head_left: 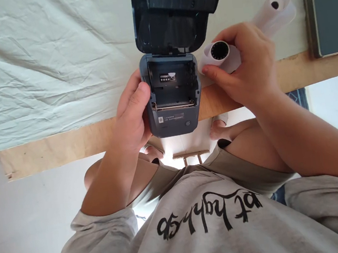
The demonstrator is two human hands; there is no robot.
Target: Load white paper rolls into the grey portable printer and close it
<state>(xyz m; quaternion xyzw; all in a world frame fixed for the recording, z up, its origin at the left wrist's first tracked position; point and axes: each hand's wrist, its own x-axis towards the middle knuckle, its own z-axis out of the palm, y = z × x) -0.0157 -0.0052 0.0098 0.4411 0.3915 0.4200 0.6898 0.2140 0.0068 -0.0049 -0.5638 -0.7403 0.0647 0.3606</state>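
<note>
Your table point(50, 152) lies under a wrinkled pale cloth point(39, 64), bare wood along its near edge. On that edge sits the dark grey printer point(172, 101), lid point(172, 10) swung up, paper bay open. Your left hand point(133, 114) clasps its side. Your right hand point(245, 66) wraps the white paper roll point(220, 53) just beside it, black core facing you.

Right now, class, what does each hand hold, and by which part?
The right hand grips a white paper roll around its side. The left hand clasps the open dark grey label printer by its left side.
</note>
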